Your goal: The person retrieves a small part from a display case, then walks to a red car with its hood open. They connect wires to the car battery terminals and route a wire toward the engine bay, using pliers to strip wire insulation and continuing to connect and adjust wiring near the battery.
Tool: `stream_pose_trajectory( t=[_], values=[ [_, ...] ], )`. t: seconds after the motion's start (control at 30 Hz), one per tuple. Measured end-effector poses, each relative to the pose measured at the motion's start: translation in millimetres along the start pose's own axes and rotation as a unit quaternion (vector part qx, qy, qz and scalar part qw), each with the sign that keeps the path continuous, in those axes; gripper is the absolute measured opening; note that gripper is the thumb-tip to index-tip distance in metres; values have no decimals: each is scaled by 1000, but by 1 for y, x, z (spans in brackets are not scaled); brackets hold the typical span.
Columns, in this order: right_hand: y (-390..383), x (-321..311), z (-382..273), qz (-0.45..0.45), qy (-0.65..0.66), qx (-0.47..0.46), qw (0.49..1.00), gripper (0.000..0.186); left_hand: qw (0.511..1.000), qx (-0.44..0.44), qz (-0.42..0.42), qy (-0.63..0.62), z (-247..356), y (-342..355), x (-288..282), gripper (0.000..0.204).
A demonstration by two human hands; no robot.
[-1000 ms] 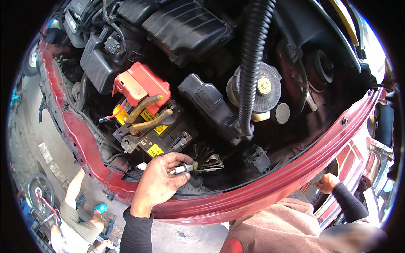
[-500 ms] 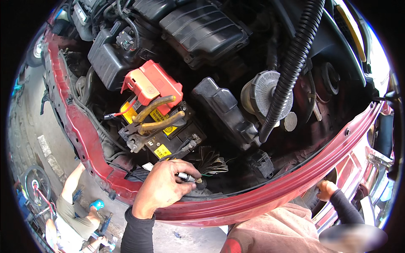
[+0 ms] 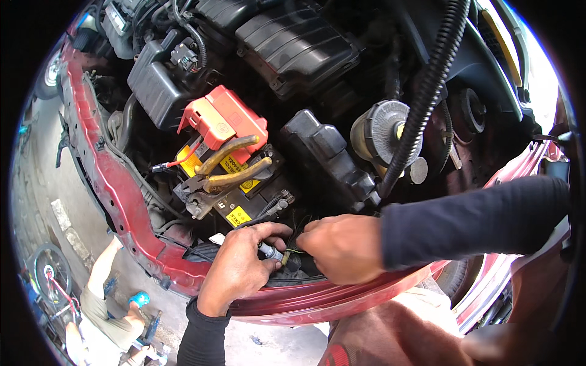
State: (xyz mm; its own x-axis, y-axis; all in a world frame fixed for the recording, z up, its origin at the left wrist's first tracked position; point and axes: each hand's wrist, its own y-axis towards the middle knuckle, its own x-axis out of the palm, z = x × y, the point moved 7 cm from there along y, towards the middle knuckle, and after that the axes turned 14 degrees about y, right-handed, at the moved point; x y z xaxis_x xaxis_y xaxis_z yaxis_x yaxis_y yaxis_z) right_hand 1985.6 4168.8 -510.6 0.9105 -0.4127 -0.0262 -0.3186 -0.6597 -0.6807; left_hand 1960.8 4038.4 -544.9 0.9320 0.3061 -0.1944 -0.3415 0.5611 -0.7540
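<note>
Dark red metal car-body rim [image 3: 287,305], yellow-labelled black box-shaped battery [image 3: 259,198] beyond it
Left hand [image 3: 239,266] pinches small grey cylindrical connector [image 3: 271,252] between battery and rim; right hand [image 3: 346,247] just beside it, fingers curled, cannot tell on what

A bicycle [image 3: 56,283] near a person [image 3: 102,316] in a blue shoe [image 3: 140,298]

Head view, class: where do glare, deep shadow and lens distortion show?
Head view: sunlight bleaches part of the brown garment; head view: deep shadow hides detail right of the battery; head view: black surrounds the round image, and the red fender looks bowed.
</note>
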Motion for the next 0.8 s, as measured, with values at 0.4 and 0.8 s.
stream_pose_trajectory(
  t=[0.4, 0.8],
  values=[
    [63, 25, 69, 33, 260, 97, 960, 29, 999, 18, 9, -34, -10, 0, -1, 63],
    [43, 16, 69, 51, 223, 92, 969, 27, 990, -126, 51, -37, -7, -6, 4, 54]
  ],
)
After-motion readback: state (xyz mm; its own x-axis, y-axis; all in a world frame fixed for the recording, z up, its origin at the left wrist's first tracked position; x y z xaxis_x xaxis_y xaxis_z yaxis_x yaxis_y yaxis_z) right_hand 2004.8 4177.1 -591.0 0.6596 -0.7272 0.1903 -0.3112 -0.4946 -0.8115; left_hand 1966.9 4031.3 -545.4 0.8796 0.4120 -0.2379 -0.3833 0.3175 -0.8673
